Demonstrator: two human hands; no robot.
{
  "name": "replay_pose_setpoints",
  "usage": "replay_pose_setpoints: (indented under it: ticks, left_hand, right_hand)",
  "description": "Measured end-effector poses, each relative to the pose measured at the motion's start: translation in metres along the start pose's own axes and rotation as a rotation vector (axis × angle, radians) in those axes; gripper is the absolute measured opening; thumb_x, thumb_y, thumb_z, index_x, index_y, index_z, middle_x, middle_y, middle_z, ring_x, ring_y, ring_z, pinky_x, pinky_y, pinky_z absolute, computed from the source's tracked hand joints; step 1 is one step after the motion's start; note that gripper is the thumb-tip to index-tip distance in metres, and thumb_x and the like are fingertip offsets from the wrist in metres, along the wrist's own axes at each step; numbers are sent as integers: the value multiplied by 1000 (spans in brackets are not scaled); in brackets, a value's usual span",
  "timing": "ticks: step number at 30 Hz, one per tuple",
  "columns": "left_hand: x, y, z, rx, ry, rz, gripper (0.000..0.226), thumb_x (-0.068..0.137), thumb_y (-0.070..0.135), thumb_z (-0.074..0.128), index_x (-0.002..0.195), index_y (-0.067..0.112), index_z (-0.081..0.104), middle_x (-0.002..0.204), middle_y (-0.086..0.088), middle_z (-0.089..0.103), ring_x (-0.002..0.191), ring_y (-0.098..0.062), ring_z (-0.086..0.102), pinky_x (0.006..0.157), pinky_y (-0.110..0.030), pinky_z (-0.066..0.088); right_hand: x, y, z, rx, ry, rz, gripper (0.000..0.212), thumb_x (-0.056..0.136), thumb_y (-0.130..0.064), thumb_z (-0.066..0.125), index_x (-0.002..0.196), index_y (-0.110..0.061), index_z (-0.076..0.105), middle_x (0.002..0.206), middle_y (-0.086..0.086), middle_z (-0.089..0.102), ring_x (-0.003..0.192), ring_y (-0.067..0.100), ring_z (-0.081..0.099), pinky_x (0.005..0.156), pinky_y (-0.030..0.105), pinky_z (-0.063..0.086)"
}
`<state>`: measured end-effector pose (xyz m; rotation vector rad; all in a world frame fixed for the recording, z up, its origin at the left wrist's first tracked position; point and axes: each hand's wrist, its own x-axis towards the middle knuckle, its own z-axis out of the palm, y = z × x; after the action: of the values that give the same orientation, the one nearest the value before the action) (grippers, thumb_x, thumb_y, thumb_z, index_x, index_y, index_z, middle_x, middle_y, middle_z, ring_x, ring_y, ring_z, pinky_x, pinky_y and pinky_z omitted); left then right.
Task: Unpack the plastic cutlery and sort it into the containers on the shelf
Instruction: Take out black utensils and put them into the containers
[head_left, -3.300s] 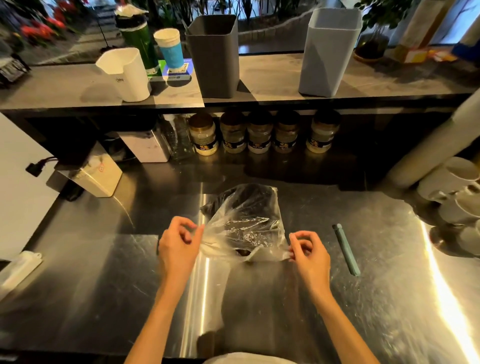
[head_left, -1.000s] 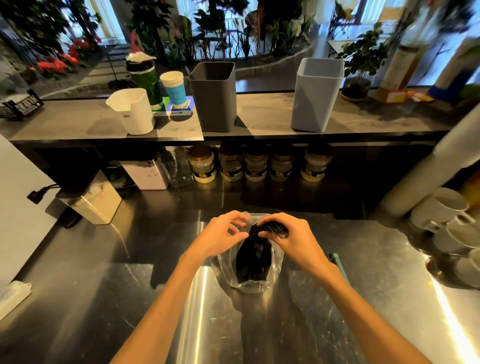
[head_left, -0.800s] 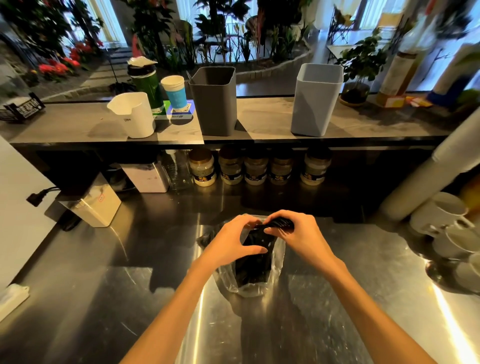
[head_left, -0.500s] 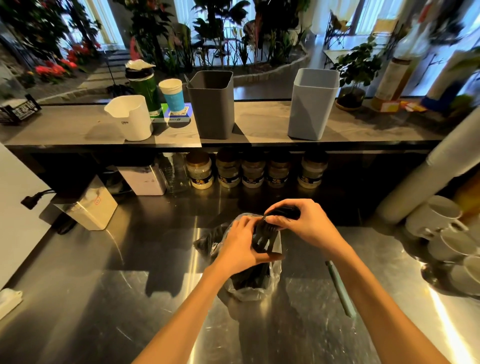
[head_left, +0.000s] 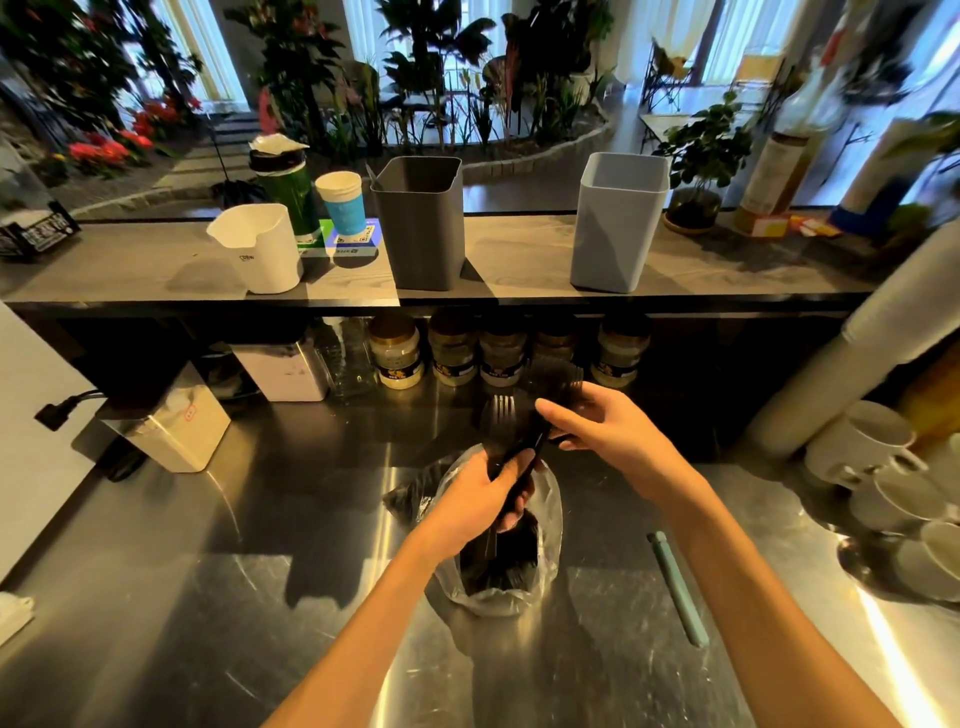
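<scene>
Above the steel surface (head_left: 260, 597), the left hand (head_left: 480, 501) is gripping black forks (head_left: 501, 415) over the bag (head_left: 548, 519); the right hand (head_left: 610, 431) is pinching more. The dark container (head_left: 421, 228) and pale container (head_left: 618, 223) are seemingly waiting unfilled; sorting is barely starting.

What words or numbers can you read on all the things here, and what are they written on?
No text reads clearly.
White jug: small dark print, too blurred to read.
Blue cup: pale label, unreadable.
Black sign: white characters, too blurred.
Jars: dark labels with a yellow mark, too small.
Steel box: small red mark, unreadable.
</scene>
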<state>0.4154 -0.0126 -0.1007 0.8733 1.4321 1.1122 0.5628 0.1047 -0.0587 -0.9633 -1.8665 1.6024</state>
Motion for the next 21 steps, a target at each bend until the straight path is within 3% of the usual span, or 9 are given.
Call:
replay_pose_setpoints:
  ticks: [5, 9, 13, 17, 21]
  left_hand:
    - [-11, 12, -2, -94, -76, 62, 31, 106, 34, 48, 103, 9, 66, 78, -13, 64, 56, -24, 57, 53, -33, 50]
    - [-19, 22, -1, -170, -90, 95, 30, 107, 27, 45, 119, 9, 66, 95, -15, 74, 71, -27, 69, 67, -36, 60]
    - [-21, 25, -4, -180, -88, 102, 31, 106, 27, 46, 130, 14, 62, 112, -18, 74, 85, -34, 71, 87, -51, 58]
    - [-23, 29, -3, -183, -117, 81, 32, 105, 30, 47, 131, 19, 62, 114, -15, 74, 90, -34, 72, 86, -46, 60]
    - [-25, 28, -4, -205, -157, 58, 36, 106, 36, 44, 133, 17, 59, 113, -19, 73, 86, -33, 69, 75, -38, 59]
  right_hand:
    - [0, 8, 3, 121, 57, -33, 17, 98, -21, 66, 113, -17, 73, 101, 6, 78, 94, 19, 74, 81, 30, 60]
    - [-2, 4, 5, 126, 72, -63, 16, 99, -16, 63, 113, -16, 72, 103, 6, 78, 99, 21, 75, 84, 29, 61]
    - [-6, -2, 7, 95, 64, -76, 18, 99, -23, 64, 113, -18, 73, 99, 1, 79, 93, 17, 76, 92, 30, 58]
    - [-6, -5, 10, 65, 41, -87, 23, 95, -27, 69, 114, -16, 74, 100, -1, 79, 90, 13, 75, 88, 27, 58]
    - [-3, -6, 15, 44, 75, -85, 21, 93, -31, 71, 109, -18, 76, 96, -2, 79, 83, 11, 73, 79, 25, 58]
